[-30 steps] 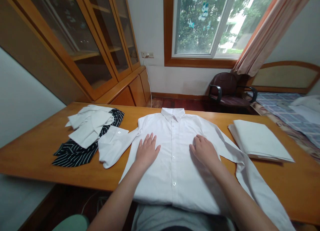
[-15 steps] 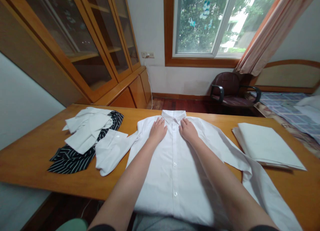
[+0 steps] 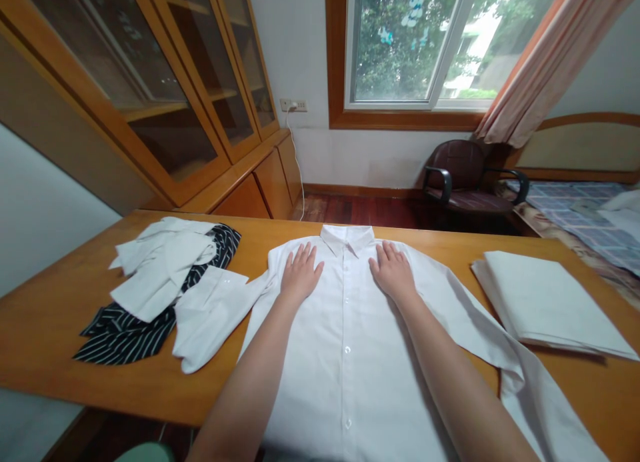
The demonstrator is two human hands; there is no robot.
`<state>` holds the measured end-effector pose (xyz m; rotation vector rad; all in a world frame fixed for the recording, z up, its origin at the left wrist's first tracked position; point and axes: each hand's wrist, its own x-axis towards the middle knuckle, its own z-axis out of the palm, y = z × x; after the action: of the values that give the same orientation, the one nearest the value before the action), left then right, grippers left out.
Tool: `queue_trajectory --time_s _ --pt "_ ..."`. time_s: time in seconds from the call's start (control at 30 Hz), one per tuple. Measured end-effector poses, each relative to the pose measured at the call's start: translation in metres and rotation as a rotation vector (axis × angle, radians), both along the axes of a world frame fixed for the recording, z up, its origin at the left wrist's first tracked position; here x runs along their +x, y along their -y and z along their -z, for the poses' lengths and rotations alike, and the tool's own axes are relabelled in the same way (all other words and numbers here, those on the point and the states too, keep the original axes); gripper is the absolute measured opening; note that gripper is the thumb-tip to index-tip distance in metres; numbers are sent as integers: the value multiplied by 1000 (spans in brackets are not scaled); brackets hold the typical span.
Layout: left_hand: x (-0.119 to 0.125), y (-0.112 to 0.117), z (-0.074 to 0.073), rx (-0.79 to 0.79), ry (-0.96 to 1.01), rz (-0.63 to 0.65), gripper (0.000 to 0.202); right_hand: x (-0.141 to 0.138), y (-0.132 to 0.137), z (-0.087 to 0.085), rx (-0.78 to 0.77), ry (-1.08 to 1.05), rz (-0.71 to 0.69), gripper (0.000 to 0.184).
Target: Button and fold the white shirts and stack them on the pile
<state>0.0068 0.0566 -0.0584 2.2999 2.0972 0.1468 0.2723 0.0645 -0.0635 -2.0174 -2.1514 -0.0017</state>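
A white button-up shirt lies front side up on the wooden table, its collar towards the far edge and its sleeves spread to both sides. My left hand rests flat on the shirt's chest, left of the collar, fingers stretched out. On the other side of the button line, my right hand also lies flat below the collar, fingers extended. Neither hand grips the cloth. The left sleeve's cuff reaches a heap of white cloth and black-and-white striped cloth.
A folded white sheet-like stack sits on the table at the right. Beyond the table stand a glass-door cabinet, an armchair and a bed. A green rounded object shows below the near edge.
Both hands have moved apart from beside the button line, outward over the chest towards the shoulders. The collar lies more open to view. The camera view has shifted slightly.
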Motion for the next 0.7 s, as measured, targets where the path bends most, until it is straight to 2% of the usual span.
queue_trajectory --time_s 0.23,0.37,0.47,0.57,0.63,0.7 --pt "1 33 1 1 -15 -26 60 -6 28 -1 -1 20 -6 58" --pt "-3 45 -4 2 -13 -6 56 -5 41 -12 -5 38 -39 54" --pt "-2 39 -19 11 -14 -6 44 -6 39 -28 -27 56 -53 42" --pt "9 22 -34 58 -1 33 30 -14 29 -40 -15 30 -68 33" --pt "19 9 -37 83 35 87 27 -21 22 -40 0 -22 -98 32" --pt "28 0 -32 104 87 122 27 -25 17 -33 26 -79 -127 32"
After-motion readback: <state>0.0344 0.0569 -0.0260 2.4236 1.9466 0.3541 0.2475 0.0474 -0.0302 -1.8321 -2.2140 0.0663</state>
